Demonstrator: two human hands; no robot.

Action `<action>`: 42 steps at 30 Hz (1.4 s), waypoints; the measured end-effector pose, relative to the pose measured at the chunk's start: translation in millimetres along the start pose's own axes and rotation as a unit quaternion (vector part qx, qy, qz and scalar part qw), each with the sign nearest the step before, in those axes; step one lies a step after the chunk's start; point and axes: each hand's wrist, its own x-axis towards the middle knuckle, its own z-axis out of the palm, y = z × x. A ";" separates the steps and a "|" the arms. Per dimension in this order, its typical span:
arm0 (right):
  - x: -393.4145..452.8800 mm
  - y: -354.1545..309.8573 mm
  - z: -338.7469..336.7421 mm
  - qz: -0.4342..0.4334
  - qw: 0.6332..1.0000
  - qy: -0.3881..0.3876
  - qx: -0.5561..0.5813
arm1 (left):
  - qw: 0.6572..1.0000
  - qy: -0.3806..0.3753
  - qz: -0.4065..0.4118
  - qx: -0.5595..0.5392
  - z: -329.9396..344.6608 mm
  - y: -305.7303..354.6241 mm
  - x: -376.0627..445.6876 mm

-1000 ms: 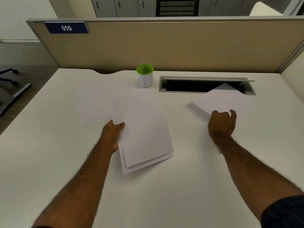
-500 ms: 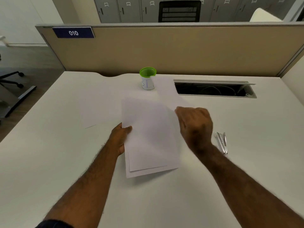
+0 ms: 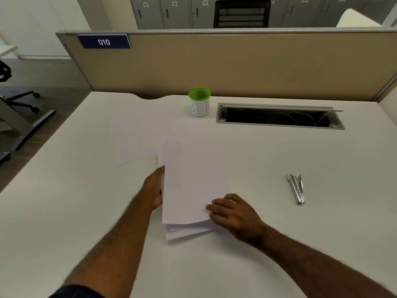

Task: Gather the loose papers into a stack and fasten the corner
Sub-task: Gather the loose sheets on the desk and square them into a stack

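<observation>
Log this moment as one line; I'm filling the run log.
step: squaring paper stack | left hand: steadying left edge | right hand: on near right corner | stapler: untouched, right | loose sheet: left

Papers and stapler on desk

Stack (image 3: pixel 189 186) of white sheets, roughly mid-desk, nearer the front edge than the back; long side runs front to back, slightly skewed. Sheets not squared: lower ones fan out past the top sheet at the near end, edges stepped. One more sheet (image 3: pixel 126 143) lies flat and apart, toward the left edge, faint against the white desk (image 3: pixel 64 211), its near corner slightly lifted. Stapler (image 3: pixel 296 188), bare metal, slim, lies flat toward the right edge, well apart from the stack, its length running front to back.
</observation>
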 end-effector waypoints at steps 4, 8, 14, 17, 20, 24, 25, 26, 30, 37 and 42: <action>-9.5 7.4 10.6 -0.008 0.999 -0.044 -0.004 | 0.998 0.029 0.025 0.048 0.8 -8.7 5.6; -6.2 9.5 9.8 0.030 0.997 -0.069 0.026 | 0.985 0.042 0.081 0.149 -4.4 -13.6 15.5; 16.9 37.8 6.7 0.494 0.853 0.046 0.160 | 0.985 -0.014 0.111 0.132 9.3 10.3 0.4; 41.8 64.0 -7.7 0.651 0.610 0.100 0.440 | 0.982 -0.047 0.134 0.122 24.5 24.8 -11.7; 59.3 81.9 -25.2 0.631 0.565 0.100 0.523 | 0.973 -0.048 0.188 0.127 41.6 39.6 -24.5; 86.7 86.0 -57.1 0.613 0.618 0.153 0.468 | 0.937 0.011 0.310 0.160 61.9 53.7 -42.3; 91.8 86.1 -64.6 0.604 0.626 0.171 0.463 | 0.925 0.017 0.337 0.175 66.3 55.9 -46.2; 95.7 86.4 -70.9 0.592 0.632 0.189 0.463 | 0.914 0.020 0.360 0.186 69.6 57.3 -49.0; 100.3 83.7 -80.3 0.558 0.652 0.221 0.463 | 0.896 0.028 0.394 0.206 73.0 57.2 -50.8; 87.0 75.1 -60.2 0.592 0.659 0.155 0.437 | 0.918 0.022 0.337 0.210 66.6 43.3 -48.4; 86.2 69.3 -55.5 0.583 0.656 0.153 0.454 | 0.927 0.027 0.320 0.194 65.6 43.9 -50.9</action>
